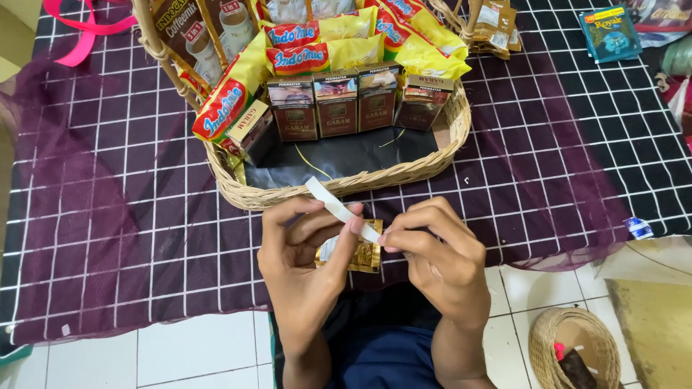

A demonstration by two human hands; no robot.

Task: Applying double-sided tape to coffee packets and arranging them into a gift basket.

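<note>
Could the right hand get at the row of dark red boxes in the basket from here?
Probably yes. The right hand sits just outside the basket rim, and the boxes stand uncovered beyond a bare dark patch. But it is pinching a white strip, so it isn't free.

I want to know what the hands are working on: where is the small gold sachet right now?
In the head view, lower centre, the gold sachet is held in the left hand, just below the wicker basket rim.
</note>
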